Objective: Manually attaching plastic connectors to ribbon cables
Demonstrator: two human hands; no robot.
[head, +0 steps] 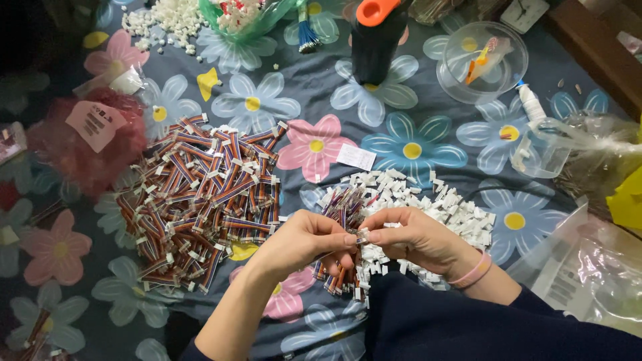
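Observation:
My left hand [302,242] and my right hand [416,237] meet over a flowered cloth [374,144], fingertips pinched together on one small ribbon cable with a white connector [362,235]. Under my left fingers lies a small bunch of multicoloured ribbon cables [338,267]. A heap of loose white plastic connectors [428,197] spreads beneath and beyond my right hand. A large pile of finished multicoloured cables with white ends [200,200] sits to the left of my left hand. My right wrist wears a pink band [473,273].
A dark bottle with an orange cap [376,37] stands at the back. A clear bowl [483,60], a clear cup [542,150] and plastic bags [595,267] are at the right. A red mesh bundle with a pink tag [87,137] lies left. More white parts [167,23] sit far back.

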